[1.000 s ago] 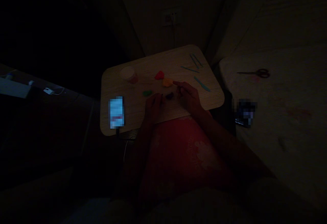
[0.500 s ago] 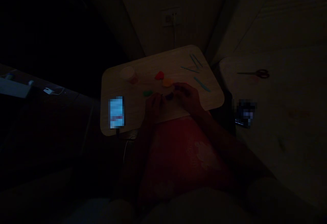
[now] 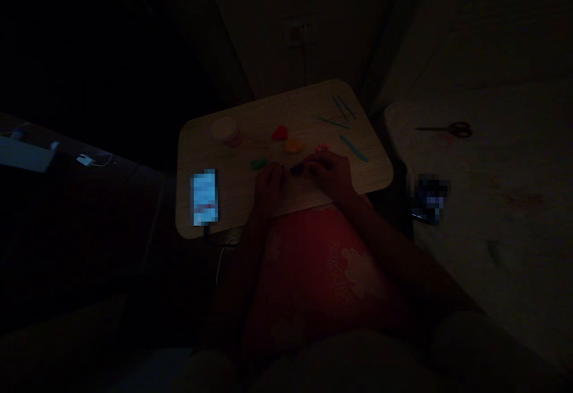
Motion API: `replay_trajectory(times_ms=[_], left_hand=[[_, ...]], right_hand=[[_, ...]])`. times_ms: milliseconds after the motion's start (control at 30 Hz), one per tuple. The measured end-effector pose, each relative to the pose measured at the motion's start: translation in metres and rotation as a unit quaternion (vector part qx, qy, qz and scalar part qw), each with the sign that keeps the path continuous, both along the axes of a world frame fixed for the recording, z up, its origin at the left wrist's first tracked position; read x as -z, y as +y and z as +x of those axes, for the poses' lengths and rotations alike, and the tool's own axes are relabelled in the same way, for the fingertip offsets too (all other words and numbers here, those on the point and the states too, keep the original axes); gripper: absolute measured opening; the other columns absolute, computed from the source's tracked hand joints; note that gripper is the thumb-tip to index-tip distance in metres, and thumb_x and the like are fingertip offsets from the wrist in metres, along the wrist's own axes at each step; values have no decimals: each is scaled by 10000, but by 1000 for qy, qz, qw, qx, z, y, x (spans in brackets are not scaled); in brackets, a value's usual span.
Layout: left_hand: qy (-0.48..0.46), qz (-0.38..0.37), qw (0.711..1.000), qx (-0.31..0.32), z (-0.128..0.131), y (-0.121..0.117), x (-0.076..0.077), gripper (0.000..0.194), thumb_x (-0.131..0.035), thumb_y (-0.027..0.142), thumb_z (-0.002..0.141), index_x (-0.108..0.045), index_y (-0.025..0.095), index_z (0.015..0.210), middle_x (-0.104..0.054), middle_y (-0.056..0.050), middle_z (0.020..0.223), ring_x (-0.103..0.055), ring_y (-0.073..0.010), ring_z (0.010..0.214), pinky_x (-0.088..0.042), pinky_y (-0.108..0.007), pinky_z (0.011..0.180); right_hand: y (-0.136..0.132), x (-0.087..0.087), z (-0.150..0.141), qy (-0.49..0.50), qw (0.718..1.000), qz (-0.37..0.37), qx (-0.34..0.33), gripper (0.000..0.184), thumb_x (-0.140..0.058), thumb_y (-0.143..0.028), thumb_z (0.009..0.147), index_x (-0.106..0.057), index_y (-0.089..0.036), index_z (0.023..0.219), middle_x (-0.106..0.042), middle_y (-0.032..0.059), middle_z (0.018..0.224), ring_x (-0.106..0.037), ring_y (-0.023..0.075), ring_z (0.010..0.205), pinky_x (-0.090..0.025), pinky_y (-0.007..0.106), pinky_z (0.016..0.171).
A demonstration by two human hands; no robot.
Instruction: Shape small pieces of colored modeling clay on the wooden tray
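Curling inward, left hand (image 3: 270,187) and right hand (image 3: 329,173) flank dark clay (image 3: 296,169).

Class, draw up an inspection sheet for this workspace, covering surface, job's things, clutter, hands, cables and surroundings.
Surface: pale wood-grain board, rounded corners, dimly lit.
Job's things: dark clay piece between the hands; red clay, orange clay, green clay nearby.
Clutter: teal modelling tool, clear jar, blurred phone.
Hands: left hand, right hand, both at the dark piece; grip unclear.
Cables: white cable below the board.
Surroundings: scissors on pale bedding; wall socket.
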State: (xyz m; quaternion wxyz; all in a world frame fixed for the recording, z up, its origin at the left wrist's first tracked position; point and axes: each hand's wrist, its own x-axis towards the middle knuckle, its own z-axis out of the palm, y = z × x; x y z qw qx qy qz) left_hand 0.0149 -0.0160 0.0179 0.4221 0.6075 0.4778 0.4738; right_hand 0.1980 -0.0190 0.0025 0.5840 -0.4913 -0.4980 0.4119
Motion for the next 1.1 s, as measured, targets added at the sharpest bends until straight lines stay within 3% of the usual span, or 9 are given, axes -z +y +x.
replay_trajectory(times_ms=[100, 200, 300, 433, 533, 800, 1000, 1100], left_hand=[[5, -2, 1000, -2, 0, 0, -1, 526, -525, 641, 952, -590, 201, 672, -555, -15, 675, -516, -146, 660, -442, -285, 660], [-11, 0, 1000, 0, 0, 0, 1, 521, -543, 641, 946, -601, 196, 680, -561, -16, 683, -518, -143, 667, -437, -282, 655], [-17, -1, 1000, 2, 0, 1, 2, 488, -556, 627, 948, -654, 194, 747, -580, -16, 694, -523, -141, 656, -439, -277, 634], [-11, 8, 1000, -5, 0, 1, 3, 468, -574, 627, 938, -695, 198, 796, -595, -19, 698, -535, -145, 659, -449, -278, 643], [-8, 4, 1000, -7, 0, 1, 2, 477, -578, 648, 927, -706, 201, 822, -610, -23, 722, -547, -150, 682, -451, -278, 652], [-7, 3, 1000, 11, 0, 0, 1, 520, -562, 689, 915, -689, 200, 792, -581, -20, 711, -524, -151, 673, -430, -287, 652], [5, 3, 1000, 7, 0, 1, 1, 508, -565, 672, 921, -694, 201, 781, -602, -29, 717, -542, -163, 698, -447, -296, 684], [-1, -4, 1000, 5, 0, 1, 0, 507, -576, 670, 915, -689, 200, 763, -603, -32, 712, -539, -162, 684, -443, -298, 665]], right_hand=[[-2, -2, 2, -9, 1000, -1, -7, 188, -699, -339, 854, -720, -208, 720, -655, -16, 550, -574, 130, 452, -451, 259, 465], [-1, -1, 3, -24, 1000, 6, -1, 237, -666, -361, 890, -721, -208, 717, -616, -27, 524, -530, 118, 437, -414, 255, 461], [1, 0, 4, -34, 999, 25, 16, 197, -676, -374, 891, -764, -218, 810, -662, -12, 625, -560, 123, 524, -487, 276, 563], [3, -2, 6, -61, 995, 78, 14, 203, -670, -324, 892, -800, -259, 1034, -749, 37, 899, -678, 179, 836, -560, 347, 826], [3, -3, 6, -42, 996, 74, 1, 284, -683, -299, 866, -779, -268, 1131, -755, 49, 983, -690, 186, 866, -568, 358, 838], [4, 3, 3, -56, 997, 34, 32, 151, -773, -371, 775, -769, -231, 832, -716, 19, 768, -642, 172, 723, -546, 328, 717], [2, 1, 3, -53, 995, 38, 77, 313, -848, -398, 696, -595, -224, 641, -621, -12, 668, -585, 154, 690, -500, 294, 662], [2, 1, 2, -53, 997, 19, 60, 259, -828, -393, 719, -642, -220, 669, -618, -22, 623, -562, 142, 617, -479, 286, 605]])
